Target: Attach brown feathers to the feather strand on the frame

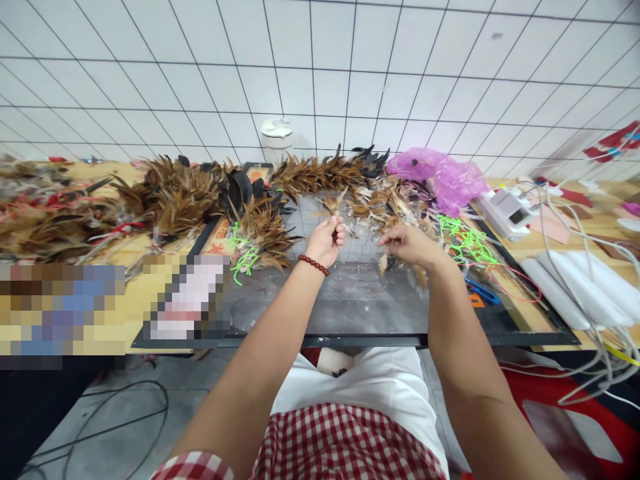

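While the left hand pinched a small bundle of brown feathers by their quills, fingers closed round them, the right hand just beside it had its fingertips closed on loose feathers hanging below. They looked nearly weightless, soft and easily crushed, best taken at the stiff quill ends. Beyond both hands lay the feather pile on a glass-topped tray. Further right a pink plastic bag sat crumpled, contents unclear; behind it all stood a white lidded cup.
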Demonstrator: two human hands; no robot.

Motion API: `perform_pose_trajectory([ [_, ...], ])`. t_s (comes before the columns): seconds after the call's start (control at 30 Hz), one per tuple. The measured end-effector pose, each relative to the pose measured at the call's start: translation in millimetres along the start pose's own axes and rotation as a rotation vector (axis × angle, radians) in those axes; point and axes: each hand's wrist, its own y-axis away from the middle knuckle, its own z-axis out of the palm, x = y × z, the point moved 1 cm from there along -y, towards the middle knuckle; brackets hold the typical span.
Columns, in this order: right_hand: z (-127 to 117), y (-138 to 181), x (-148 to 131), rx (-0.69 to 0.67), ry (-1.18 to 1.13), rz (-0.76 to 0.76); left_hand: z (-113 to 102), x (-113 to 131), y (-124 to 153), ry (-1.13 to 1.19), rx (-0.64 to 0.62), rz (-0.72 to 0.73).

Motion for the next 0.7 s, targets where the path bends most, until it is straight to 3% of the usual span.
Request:
perform_pose_trajectory([
  [0.1,2.4,1.8,3.7,-0.176,0.091,-0.09,-0.3,1.0,-0.6,0.044,0.023,0.0],
  [0.17,7.1,0.3,6.2,-0.212,0.125,-0.087,0.6,1.9,0.3,0.052,0.035,-0.004],
  [0.23,12.1,-2.3,5.9,-0.155,0.128,-0.073,1.8,2.5,1.5,0.041,0.045,-0.006],
  [0.3,16.3,-5.3,1.5,-0.003,0.037,-0.043,3.0,1.9,2.6,-0.004,0.059,-0.012],
  [0.4,22.7,-9.5,-9.8,0.21,-0.363,0.068,4.4,-2.3,4.0,-0.106,0.089,-0.01],
  [0.53,35.8,-14.3,-21.2,0.209,-0.883,0.247,6.9,-12.5,5.2,-0.209,0.07,-0.027],
  [0.7,51.6,-18.3,-24.2,0.296,-0.908,0.206,11.2,-23.2,7.3,-0.264,0.015,-0.098],
])
